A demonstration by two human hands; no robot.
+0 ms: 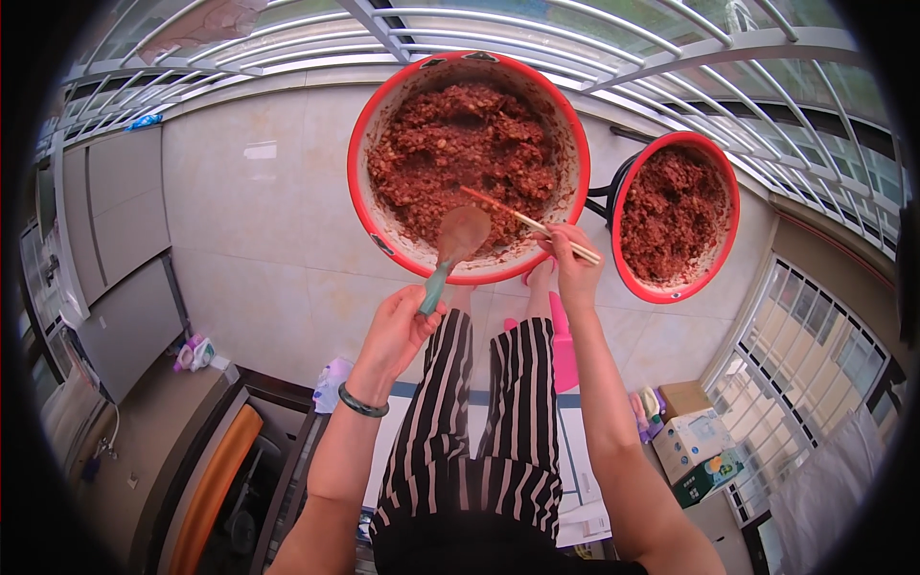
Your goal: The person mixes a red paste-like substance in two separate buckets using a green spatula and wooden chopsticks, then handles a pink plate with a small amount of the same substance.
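Observation:
A large enamel basin with a red rim holds a chunky dark red mash. My left hand grips the green handle of a spoon, whose broad, stained bowl is over the near part of the mash. With my right hand I hold a pair of pale chopsticks at the basin's near right rim; their reddened tips point left over the mash, just above the spoon. Whether the tips touch the mash I cannot tell. To the right, a smaller red-rimmed basin holds similar mash.
White metal railings curve behind the basins. Black metal legs or handles show beside the smaller basin. A pink plastic stool stands by my right leg. Boxes and bottles are at the lower right, more bottles at the left. Floor tiles surround these.

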